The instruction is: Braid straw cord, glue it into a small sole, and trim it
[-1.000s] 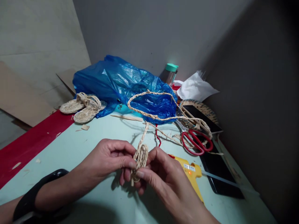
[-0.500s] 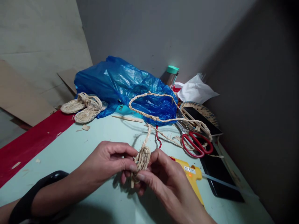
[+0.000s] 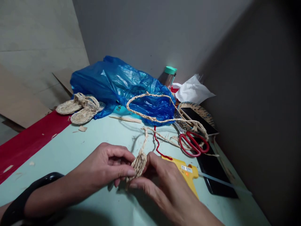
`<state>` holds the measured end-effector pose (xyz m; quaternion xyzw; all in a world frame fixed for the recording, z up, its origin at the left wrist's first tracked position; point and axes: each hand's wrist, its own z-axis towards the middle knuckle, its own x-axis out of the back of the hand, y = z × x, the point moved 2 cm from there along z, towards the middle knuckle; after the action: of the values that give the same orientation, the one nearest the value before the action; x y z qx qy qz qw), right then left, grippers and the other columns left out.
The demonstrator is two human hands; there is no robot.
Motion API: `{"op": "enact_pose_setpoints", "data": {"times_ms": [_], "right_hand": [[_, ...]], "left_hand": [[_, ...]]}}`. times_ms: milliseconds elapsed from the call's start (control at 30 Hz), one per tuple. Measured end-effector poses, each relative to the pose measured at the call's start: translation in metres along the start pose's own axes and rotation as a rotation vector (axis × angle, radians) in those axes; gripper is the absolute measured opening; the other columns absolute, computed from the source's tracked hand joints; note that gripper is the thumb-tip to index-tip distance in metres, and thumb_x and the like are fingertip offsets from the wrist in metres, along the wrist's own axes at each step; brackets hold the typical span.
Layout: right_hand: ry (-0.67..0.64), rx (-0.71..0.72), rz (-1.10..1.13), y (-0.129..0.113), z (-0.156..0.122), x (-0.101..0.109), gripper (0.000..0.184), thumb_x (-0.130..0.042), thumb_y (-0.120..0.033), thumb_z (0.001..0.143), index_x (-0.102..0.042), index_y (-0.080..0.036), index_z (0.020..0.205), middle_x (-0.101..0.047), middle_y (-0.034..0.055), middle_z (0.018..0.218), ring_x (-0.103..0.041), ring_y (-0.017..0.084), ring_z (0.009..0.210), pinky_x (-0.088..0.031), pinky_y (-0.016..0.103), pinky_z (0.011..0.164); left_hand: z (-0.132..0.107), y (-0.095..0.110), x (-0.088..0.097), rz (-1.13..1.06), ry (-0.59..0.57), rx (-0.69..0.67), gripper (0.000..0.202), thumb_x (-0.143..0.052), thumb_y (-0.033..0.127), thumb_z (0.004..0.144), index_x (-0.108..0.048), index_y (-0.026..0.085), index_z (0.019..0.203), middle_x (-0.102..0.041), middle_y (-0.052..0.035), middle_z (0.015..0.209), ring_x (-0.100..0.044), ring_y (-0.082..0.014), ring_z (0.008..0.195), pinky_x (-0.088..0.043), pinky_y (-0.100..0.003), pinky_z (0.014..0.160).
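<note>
Both of my hands pinch a small oval coil of braided straw (image 3: 139, 162) just above the pale green table (image 3: 77, 147). My left hand (image 3: 105, 168) grips its left side with thumb and fingers. My right hand (image 3: 162, 183) holds the right side, its fingers curled under the coil. From the coil a braided straw cord (image 3: 150, 117) runs away from me and loops over a blue plastic bag (image 3: 122, 86). A black band sits on my left wrist.
A yellow glue gun (image 3: 188, 175) with a lit lamp lies right of my hands. Red-handled scissors (image 3: 194, 144), a dark tray (image 3: 211, 169), a woven basket (image 3: 199, 111), white paper (image 3: 192, 91) and a green-capped bottle (image 3: 168, 77) crowd the far right. Small straw sandals (image 3: 78, 110) lie far left beside a red strip (image 3: 28, 144).
The straw coil has sunk lower toward the table and tilted flatter between my fingers. My right hand has closed further over it. The view has shifted slightly.
</note>
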<state>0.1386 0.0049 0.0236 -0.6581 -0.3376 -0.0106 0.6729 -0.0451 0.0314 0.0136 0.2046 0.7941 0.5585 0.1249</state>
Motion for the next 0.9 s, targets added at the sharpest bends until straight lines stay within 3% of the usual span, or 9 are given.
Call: {"op": "enact_pose_setpoints", "data": {"times_ms": [67,133,233,333,400,467,567,700,900], "right_hand": [[0.031,0.075,-0.178,-0.004,-0.002,0.012,0.025,-0.066,-0.040,0.092,-0.059,-0.019,0.080,-0.065,-0.0012,0.072,-0.057,0.013,0.063,-0.039,0.024,0.056],[0.211,0.236,-0.348,-0.009,-0.004,0.026,0.024,-0.057,-0.035,0.098,-0.059,-0.018,0.081,-0.062,-0.0008,0.070,-0.054,0.013,0.060,-0.039,0.025,0.055],[0.427,0.537,-0.645,-0.014,-0.004,0.037,0.018,-0.049,-0.021,0.102,-0.062,-0.014,0.112,-0.069,0.0080,0.105,-0.059,0.018,0.092,-0.046,0.030,0.080],[0.239,0.646,-0.824,-0.010,-0.001,0.031,0.033,-0.046,-0.016,0.103,-0.053,-0.016,0.135,-0.059,0.0076,0.139,-0.044,0.022,0.131,-0.029,0.041,0.114],[0.135,0.639,-0.873,-0.006,0.001,0.026,0.025,-0.044,-0.015,0.103,-0.060,-0.016,0.123,-0.065,0.0061,0.129,-0.046,0.022,0.131,-0.015,0.047,0.121],[0.126,0.626,-0.904,-0.005,0.002,0.024,0.023,-0.043,-0.013,0.103,-0.066,-0.016,0.103,-0.069,0.0045,0.108,-0.055,0.020,0.115,-0.009,0.052,0.122],[0.227,0.684,-0.958,-0.008,0.001,0.022,0.029,-0.043,-0.008,0.100,-0.068,-0.015,0.087,-0.067,0.0034,0.088,-0.059,0.019,0.094,-0.016,0.051,0.119],[0.427,0.814,-1.020,-0.015,-0.005,0.019,0.030,-0.047,-0.004,0.096,-0.069,-0.015,0.080,-0.067,0.0030,0.079,-0.057,0.018,0.085,-0.030,0.047,0.109],[0.464,0.770,-1.080,-0.017,-0.010,0.015,0.028,-0.046,-0.003,0.097,-0.068,-0.013,0.083,-0.069,0.0037,0.082,-0.054,0.017,0.080,-0.033,0.044,0.095]], "left_hand": [[-0.002,0.004,0.001,0.151,0.021,-0.061,0.007,-0.073,0.021,0.076,-0.076,0.018,0.071,-0.063,0.0035,0.068,-0.056,-0.0088,0.057,-0.043,-0.018,0.053],[-0.004,0.007,0.001,0.322,0.049,-0.139,0.012,-0.070,0.020,0.079,-0.076,0.020,0.069,-0.065,0.0027,0.073,-0.060,-0.0108,0.066,-0.044,-0.019,0.061],[-0.006,0.008,-0.001,0.533,0.029,-0.254,0.016,-0.066,0.020,0.085,-0.075,0.020,0.072,-0.066,0.0025,0.073,-0.062,-0.0115,0.069,-0.043,-0.021,0.065],[-0.008,0.005,-0.002,0.707,-0.010,-0.391,0.022,-0.059,0.021,0.091,-0.071,0.018,0.073,-0.064,0.0017,0.071,-0.060,-0.0118,0.067,-0.041,-0.023,0.064],[-0.008,0.002,-0.001,0.792,-0.007,-0.444,0.025,-0.056,0.021,0.093,-0.067,0.018,0.071,-0.062,0.0019,0.069,-0.059,-0.0110,0.066,-0.040,-0.023,0.063],[-0.008,0.000,0.000,0.832,0.005,-0.457,0.026,-0.055,0.020,0.093,-0.066,0.018,0.070,-0.062,0.0028,0.068,-0.058,-0.0097,0.065,-0.039,-0.023,0.061],[-0.007,0.001,0.002,0.839,0.014,-0.432,0.025,-0.056,0.018,0.092,-0.065,0.018,0.068,-0.062,0.0037,0.069,-0.057,-0.0088,0.064,-0.038,-0.022,0.060],[-0.007,0.004,0.004,0.770,0.017,-0.347,0.024,-0.058,0.018,0.090,-0.066,0.019,0.068,-0.063,0.0046,0.069,-0.057,-0.0089,0.064,-0.039,-0.022,0.060],[-0.008,0.004,0.008,0.697,0.024,-0.290,0.020,-0.062,0.017,0.088,-0.070,0.021,0.070,-0.065,0.0059,0.071,-0.059,-0.0085,0.067,-0.040,-0.020,0.060]]}}
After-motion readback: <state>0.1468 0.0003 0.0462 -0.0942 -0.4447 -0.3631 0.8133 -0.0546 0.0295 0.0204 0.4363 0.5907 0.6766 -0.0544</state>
